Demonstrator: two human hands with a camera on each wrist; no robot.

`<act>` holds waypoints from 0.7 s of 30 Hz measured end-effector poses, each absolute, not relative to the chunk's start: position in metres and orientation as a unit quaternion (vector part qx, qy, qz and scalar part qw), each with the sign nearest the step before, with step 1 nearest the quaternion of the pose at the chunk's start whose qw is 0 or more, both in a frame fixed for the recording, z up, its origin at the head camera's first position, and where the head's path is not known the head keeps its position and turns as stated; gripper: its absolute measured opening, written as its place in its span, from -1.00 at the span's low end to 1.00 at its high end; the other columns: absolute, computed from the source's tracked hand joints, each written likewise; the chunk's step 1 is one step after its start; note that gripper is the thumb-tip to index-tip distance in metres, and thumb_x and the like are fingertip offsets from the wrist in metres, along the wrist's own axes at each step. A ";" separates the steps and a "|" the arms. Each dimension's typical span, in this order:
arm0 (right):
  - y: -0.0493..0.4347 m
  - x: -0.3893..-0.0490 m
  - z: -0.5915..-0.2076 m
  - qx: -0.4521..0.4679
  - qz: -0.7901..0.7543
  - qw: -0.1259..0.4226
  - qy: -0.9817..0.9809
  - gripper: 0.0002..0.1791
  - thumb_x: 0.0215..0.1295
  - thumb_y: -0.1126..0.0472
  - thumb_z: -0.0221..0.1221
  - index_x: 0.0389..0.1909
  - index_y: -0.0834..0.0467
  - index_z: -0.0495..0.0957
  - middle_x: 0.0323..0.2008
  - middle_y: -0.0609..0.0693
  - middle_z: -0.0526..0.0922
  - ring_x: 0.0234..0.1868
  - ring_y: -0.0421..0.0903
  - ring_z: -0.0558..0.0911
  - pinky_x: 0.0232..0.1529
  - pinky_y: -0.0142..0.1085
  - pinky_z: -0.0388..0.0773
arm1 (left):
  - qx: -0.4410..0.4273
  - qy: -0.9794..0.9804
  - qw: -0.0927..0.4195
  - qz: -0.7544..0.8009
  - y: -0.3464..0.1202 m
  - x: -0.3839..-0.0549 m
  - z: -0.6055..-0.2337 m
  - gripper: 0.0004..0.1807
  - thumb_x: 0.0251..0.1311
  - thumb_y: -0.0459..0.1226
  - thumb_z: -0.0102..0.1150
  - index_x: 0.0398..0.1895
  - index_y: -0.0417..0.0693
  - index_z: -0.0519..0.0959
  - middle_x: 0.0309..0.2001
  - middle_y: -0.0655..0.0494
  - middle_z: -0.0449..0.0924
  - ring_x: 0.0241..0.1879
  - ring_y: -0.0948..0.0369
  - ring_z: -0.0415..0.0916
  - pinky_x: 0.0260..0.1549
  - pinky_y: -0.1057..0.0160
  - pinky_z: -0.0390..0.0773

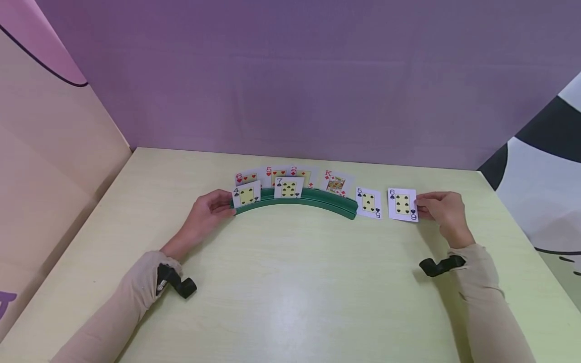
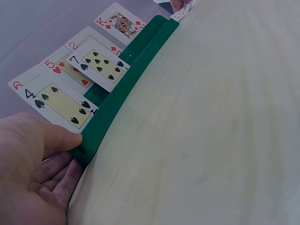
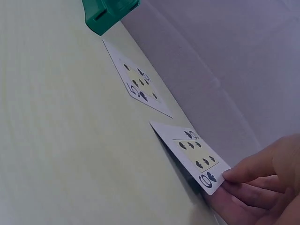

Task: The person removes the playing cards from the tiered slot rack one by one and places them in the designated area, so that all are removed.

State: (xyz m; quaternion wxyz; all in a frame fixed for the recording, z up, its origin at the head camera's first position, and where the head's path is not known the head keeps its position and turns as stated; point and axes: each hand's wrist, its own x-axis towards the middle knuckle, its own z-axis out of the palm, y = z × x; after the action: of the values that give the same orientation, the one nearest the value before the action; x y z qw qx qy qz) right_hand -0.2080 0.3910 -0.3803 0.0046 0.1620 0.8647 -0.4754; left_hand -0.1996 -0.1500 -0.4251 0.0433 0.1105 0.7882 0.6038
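A curved green card holder (image 1: 313,197) rests on the table with playing cards upright in it. My left hand (image 1: 211,209) grips its left end, thumb at the front beside the four of spades (image 2: 58,105). Further along the front slot is the seven of spades (image 1: 289,188). Behind them stand the six of hearts (image 1: 246,176), five of hearts (image 1: 271,174), two of diamonds (image 1: 310,177) and king of diamonds (image 1: 336,182). My right hand (image 1: 442,214) pinches the six of spades (image 3: 192,152) by its right edge, tilted with its near edge raised.
Flat on the table, the five of spades (image 1: 368,202) lies between the holder's right end and the six of spades. A purple cloth backdrop (image 1: 308,91) rises behind the pale wooden table (image 1: 290,282). Printed panels (image 1: 549,191) border the sides.
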 end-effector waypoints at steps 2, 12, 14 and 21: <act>0.391 -0.208 -0.381 0.162 -0.476 0.003 0.864 -0.53 0.47 0.24 0.07 0.22 0.51 0.41 0.18 0.40 0.45 -0.35 -0.40 0.64 -0.19 -0.41 0.71 | 0.111 0.788 0.043 0.604 -0.150 -0.200 -0.425 -0.56 0.25 -0.51 0.24 0.19 -0.39 0.45 0.15 -0.28 0.53 0.12 -0.05 0.54 0.05 0.41 0.60; 0.390 -0.204 -0.376 0.162 -0.447 -0.003 0.880 -0.53 0.44 0.25 0.14 0.21 0.51 0.44 0.18 0.43 0.49 -0.38 -0.45 0.62 -0.22 -0.45 0.70 | 0.103 0.789 0.045 0.604 -0.150 -0.199 -0.425 -0.56 0.25 -0.52 0.23 0.19 -0.39 0.44 0.16 -0.29 0.52 0.12 -0.04 0.53 0.05 0.42 0.60; 0.389 -0.203 -0.375 0.163 -0.438 -0.006 0.884 -0.54 0.43 0.26 0.15 0.20 0.50 0.45 0.17 0.43 0.50 -0.38 -0.44 0.61 -0.21 -0.45 0.70 | 0.104 0.788 0.043 0.605 -0.149 -0.199 -0.425 -0.56 0.25 -0.51 0.23 0.19 -0.39 0.44 0.16 -0.29 0.52 0.12 -0.03 0.53 0.06 0.42 0.59; 0.388 -0.203 -0.373 0.160 -0.438 -0.031 0.884 -0.59 0.42 0.31 0.14 0.15 0.53 0.47 0.08 0.43 0.57 -0.43 -0.43 0.66 -0.24 -0.43 0.71 | 0.109 0.790 0.041 0.602 -0.149 -0.199 -0.425 -0.56 0.25 -0.52 0.23 0.19 -0.39 0.44 0.16 -0.29 0.52 0.12 -0.05 0.53 0.05 0.42 0.60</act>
State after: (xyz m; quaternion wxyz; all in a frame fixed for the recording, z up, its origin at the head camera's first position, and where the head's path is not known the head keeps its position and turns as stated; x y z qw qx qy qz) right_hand -0.2028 0.3884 -0.3725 -0.0305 0.1595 0.8844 -0.4376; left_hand -0.1991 -0.1493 -0.4245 0.0407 0.1091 0.7902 0.6017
